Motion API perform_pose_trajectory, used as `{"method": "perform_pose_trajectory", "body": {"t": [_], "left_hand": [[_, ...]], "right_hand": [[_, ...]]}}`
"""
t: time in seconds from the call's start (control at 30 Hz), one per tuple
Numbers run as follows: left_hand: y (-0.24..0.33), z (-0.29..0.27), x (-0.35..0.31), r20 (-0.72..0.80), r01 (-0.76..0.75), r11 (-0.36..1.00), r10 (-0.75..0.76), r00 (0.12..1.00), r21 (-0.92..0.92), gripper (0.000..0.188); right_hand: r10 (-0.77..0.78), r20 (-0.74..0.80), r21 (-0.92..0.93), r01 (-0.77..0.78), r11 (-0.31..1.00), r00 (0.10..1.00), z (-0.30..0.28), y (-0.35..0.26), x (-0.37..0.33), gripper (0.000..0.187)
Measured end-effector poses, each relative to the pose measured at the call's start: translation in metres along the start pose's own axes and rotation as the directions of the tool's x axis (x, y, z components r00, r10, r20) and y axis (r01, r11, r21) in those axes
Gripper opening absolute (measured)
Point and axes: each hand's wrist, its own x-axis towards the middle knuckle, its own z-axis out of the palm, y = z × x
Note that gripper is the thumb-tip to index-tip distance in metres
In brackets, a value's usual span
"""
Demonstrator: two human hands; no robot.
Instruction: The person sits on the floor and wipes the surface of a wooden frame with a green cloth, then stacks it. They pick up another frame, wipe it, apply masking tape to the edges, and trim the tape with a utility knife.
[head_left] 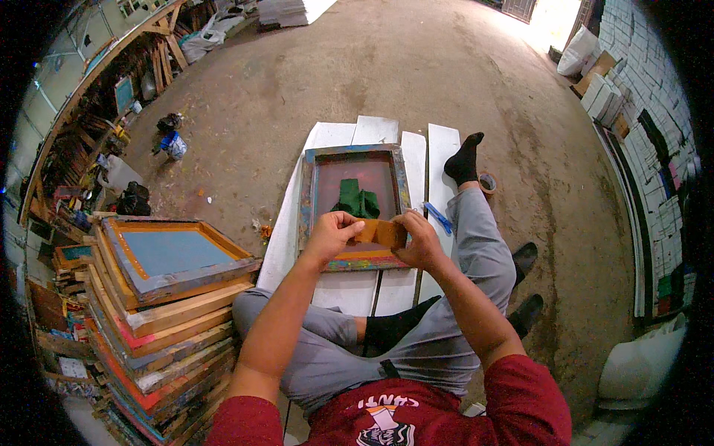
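While the left hand (329, 236) and right hand (421, 239) pinch opposite ends of the brown tape (374, 234) above the near edge of the frame (306, 208), slack (should either grip loosen) could fold it onto itself. Dipping too low, it might snag the green cloth (357, 196) lying just beyond, inside the frame's edges.

Workshop: paint-stained mesh frame (372, 169) on white planks (442, 145), tall stack of wooden frames (178, 323), colour-specked bare floor (238, 126), blue bucket (174, 146).
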Motion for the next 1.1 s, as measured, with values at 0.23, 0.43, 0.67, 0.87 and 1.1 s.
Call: {"method": "perform_pose_trajectory", "body": {"t": [0.23, 0.43, 0.67, 0.87, 1.1], "left_hand": [[0.006, -0.001, -0.003, -0.102, -0.068, 0.996, 0.074, 0.992, 0.057, 0.019], [-0.003, -0.027, 0.001, -0.117, 0.043, 0.999, -0.04, 0.992, 0.024, 0.021], [-0.068, -0.113, 0.009, -0.197, 0.138, 0.979, -0.165, 0.966, -0.148, 0.025], [-0.139, -0.137, 0.028, -0.152, 0.269, 0.956, -0.286, 0.946, -0.119, 0.027], [-0.172, -0.126, 0.042, -0.193, 0.307, 0.946, -0.323, 0.927, -0.108, 0.025]], "right_hand": [[0.057, 0.076, 0.033, -0.059, 0.998, 0.995, 0.0, -0.001, 0.006, 0.057], [0.019, 0.269, -0.013, -0.016, 1.0, 0.963, -0.018, 0.017, 0.015, 0.058], [0.356, 0.355, -0.023, -0.373, 0.928, 0.864, -0.053, 0.072, -0.01, 0.062], [0.288, 0.309, 0.114, -0.336, 0.935, 0.907, -0.048, 0.116, -0.046, 0.061], [0.137, 0.406, -0.117, -0.097, 0.988, 0.904, -0.039, 0.148, -0.062, 0.054]]}}
